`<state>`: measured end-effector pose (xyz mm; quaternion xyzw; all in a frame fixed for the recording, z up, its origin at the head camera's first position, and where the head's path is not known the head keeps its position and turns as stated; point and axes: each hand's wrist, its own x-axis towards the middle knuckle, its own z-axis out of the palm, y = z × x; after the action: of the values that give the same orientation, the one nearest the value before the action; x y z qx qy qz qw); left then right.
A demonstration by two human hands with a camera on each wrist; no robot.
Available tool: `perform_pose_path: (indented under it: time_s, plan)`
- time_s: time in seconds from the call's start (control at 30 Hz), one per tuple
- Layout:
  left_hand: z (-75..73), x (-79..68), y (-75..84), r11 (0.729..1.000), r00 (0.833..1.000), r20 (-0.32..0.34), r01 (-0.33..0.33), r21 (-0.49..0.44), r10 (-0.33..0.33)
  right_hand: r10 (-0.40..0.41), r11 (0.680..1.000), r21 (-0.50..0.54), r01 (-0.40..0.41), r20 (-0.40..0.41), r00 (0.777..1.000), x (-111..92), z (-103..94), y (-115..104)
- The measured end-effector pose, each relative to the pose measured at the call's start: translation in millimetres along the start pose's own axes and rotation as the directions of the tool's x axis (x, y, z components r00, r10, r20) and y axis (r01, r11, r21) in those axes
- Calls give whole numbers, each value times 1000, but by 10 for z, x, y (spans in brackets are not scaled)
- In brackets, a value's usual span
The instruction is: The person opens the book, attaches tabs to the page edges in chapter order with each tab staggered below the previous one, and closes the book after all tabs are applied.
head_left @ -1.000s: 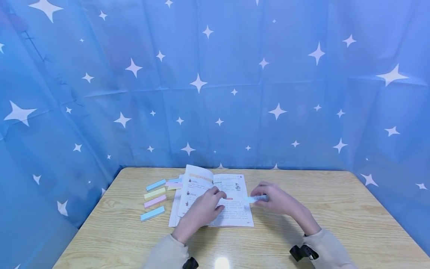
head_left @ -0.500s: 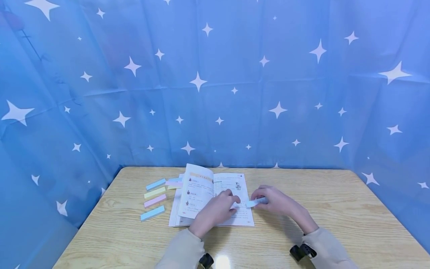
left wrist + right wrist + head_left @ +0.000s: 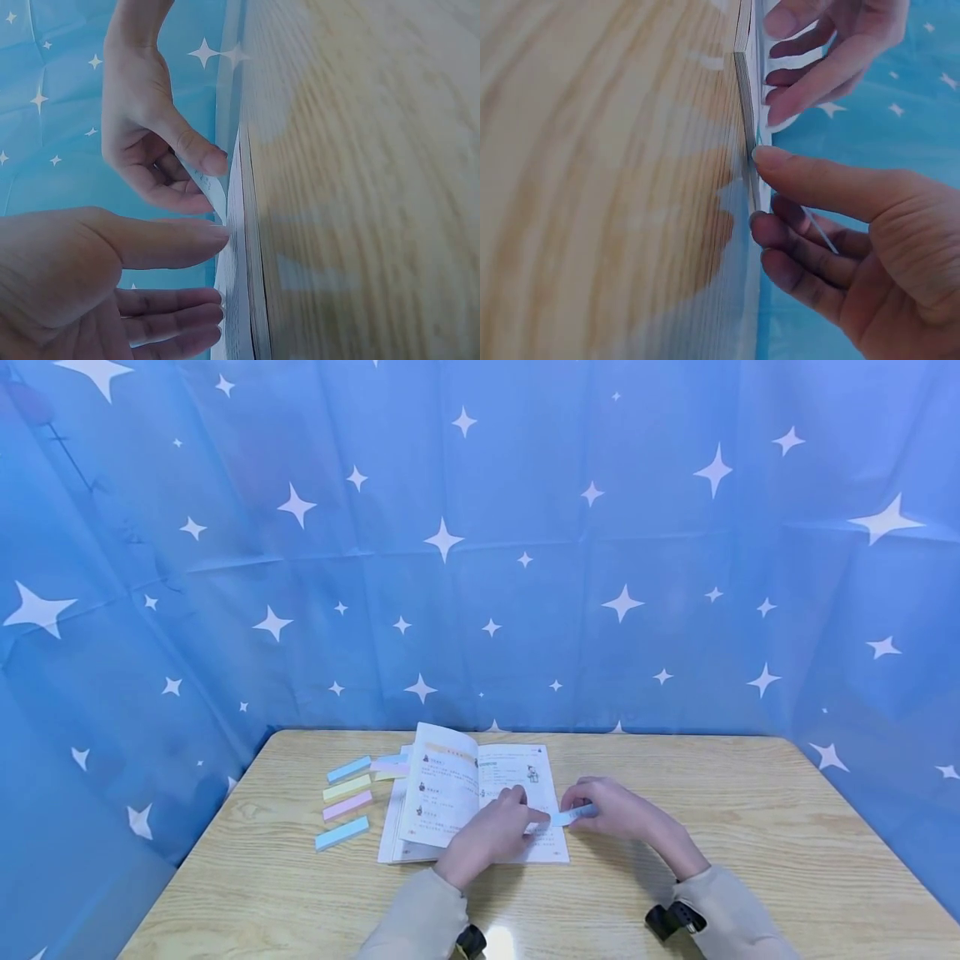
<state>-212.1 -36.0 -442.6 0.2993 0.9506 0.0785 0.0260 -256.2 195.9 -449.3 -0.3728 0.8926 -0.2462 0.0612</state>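
An open book (image 3: 517, 762) lies in the middle of the table, its left-hand leaf standing partly raised. At its right edge my right hand (image 3: 618, 810) pinches a pale blue sticky note strip (image 3: 573, 815), whose left end meets the page. Seen from the left wrist, the strip (image 3: 210, 187) slants down from the right hand's fingers to the page. My left hand (image 3: 495, 828) rests over the right page, its fingers fairly straight and one fingertip right at the strip's end. In the right wrist view, the thumb (image 3: 810, 176) is close to the book's edge.
Left of the book lie a blue sticky pad (image 3: 348, 769), a yellow one (image 3: 347, 788), a pink one (image 3: 348, 806) and another blue one (image 3: 342, 833). Coloured tabs (image 3: 390, 767) stick out from the book's left side. A blue starry curtain (image 3: 480, 568) hangs behind the wooden table (image 3: 750, 827).
My left hand has moved right across the page to the strip's end and extended a finger. The right hand has lowered the blue strip slightly onto the page's edge.
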Motion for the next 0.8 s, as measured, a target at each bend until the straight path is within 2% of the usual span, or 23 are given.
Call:
perform_pose_path:
  time_s: [0.4, 0.57, 0.8]
  plan:
    - [16, 7, 163, 987, 991, 119, 45, 157, -64, 7, 1000, -20, -7, 4, 1000, -13, -8, -41]
    - [0, -16, 195, 983, 991, 116, 47, 180, -68, 12, 999, -40, -12, 7, 1000, -49, -29, -139]
    - [2, -25, 188, 982, 994, 100, 35, 184, -54, -27, 999, -25, 30, 93, 995, -98, -21, -329]
